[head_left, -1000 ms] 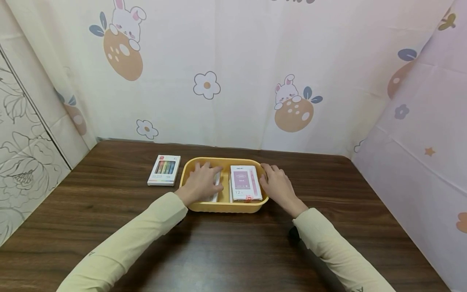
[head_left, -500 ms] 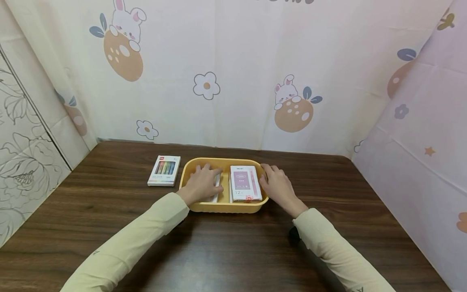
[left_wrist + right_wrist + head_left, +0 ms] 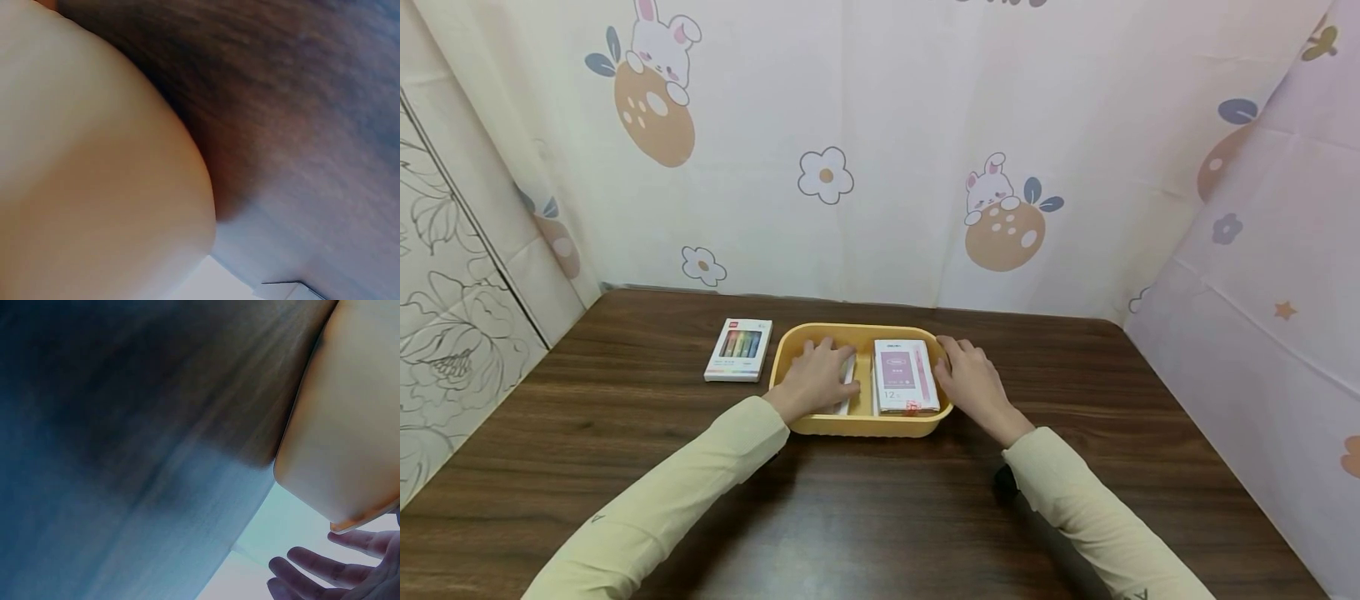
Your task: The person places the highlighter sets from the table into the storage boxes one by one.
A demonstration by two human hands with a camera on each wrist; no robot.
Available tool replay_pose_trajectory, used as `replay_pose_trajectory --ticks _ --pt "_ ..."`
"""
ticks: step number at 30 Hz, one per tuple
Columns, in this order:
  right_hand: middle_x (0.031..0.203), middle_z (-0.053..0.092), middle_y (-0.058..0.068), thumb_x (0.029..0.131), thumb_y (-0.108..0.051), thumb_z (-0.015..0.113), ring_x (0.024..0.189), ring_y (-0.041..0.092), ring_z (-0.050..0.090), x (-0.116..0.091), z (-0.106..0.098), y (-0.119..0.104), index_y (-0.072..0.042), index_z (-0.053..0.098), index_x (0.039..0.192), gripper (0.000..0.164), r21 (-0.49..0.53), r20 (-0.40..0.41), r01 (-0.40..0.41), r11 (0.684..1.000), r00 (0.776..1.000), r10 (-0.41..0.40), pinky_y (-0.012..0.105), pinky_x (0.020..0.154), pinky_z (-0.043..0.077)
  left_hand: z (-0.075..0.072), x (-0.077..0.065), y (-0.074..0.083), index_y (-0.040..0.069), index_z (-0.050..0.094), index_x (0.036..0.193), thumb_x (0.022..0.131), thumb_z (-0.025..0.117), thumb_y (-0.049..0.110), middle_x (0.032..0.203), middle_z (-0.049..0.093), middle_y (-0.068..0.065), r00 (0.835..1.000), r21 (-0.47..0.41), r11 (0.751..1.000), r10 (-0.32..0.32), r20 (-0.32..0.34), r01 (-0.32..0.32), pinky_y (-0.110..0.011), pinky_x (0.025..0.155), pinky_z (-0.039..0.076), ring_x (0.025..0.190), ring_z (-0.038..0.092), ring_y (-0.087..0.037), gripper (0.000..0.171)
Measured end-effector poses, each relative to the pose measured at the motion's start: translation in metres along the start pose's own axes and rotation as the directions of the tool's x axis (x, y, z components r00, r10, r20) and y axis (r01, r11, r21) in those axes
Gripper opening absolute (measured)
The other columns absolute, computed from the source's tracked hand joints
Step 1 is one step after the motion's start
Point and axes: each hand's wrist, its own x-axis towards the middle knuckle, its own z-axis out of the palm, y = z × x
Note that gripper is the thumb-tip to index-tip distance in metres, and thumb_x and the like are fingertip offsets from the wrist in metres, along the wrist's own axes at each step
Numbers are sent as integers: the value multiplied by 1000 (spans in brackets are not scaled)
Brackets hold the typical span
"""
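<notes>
Between the two hands, a shallow yellow plastic tray (image 3: 865,423) sat on the dark wooden table (image 3: 880,517), its long axis running from one hand to the other. The left hand (image 3: 815,379) lay flat, fingers relaxed, on a white box (image 3: 846,392) in the tray's near-left part, while the right hand (image 3: 972,382) rested with loose fingers on the tray's right rim, touching a pink-and-white pen box (image 3: 904,377) whose length ran away from the person. A white box of coloured markers (image 3: 738,350) lay just left of the left hand, which was the nearer to it, and against the earlier frames neither hand nor any box had visibly shifted.
</notes>
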Motion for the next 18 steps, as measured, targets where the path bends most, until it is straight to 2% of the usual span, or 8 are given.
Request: replay_pose_trajectory --ticks 10,18 --pt "113 58 22 90 -18 50 95 37 58 0 -1 -2 -5 52 126 39 -4 11 -23 1000 1000 23 49 71 49 -2 -1 0 17 49 131 84 58 47 129 47 -15 1000 16 1000 11 3 -11 -55 79 46 111 46 -40 57" --pt "112 58 22 89 -18 51 94 37 59 1 -1 -2 -4 52 126 39 -2 13 -23 1000 1000 23 48 70 50 -5 -1 -1 17 52 128 85 55 49 127 49 -12 1000 42 999 17 -6 -17 -57 84 43 110 47 -37 54"
